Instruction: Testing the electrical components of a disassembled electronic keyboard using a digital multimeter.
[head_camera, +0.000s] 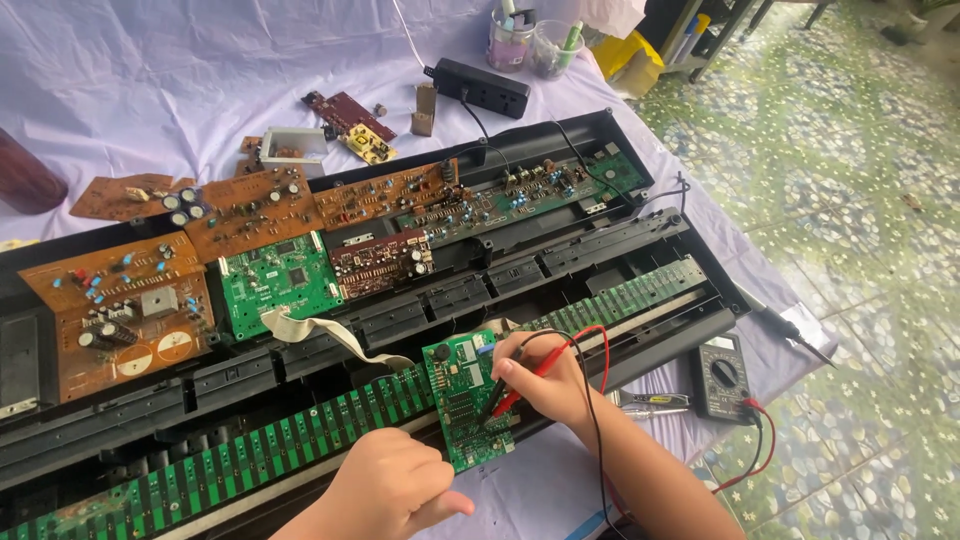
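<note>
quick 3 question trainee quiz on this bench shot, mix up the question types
1. True or false: the right hand holds red and black probes against the small green circuit board.
2. Where is the multimeter? A) on the cloth to the right of the open keyboard case B) inside the case
3. Fill in: the left hand rests near the small board's ____ edge.

Key: 1 true; 2 A; 3 lower left

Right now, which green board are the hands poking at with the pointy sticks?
The small green board lying across the long green strip. The right hand touches it with red and black probes; the square green board farther back sits untouched.
</note>
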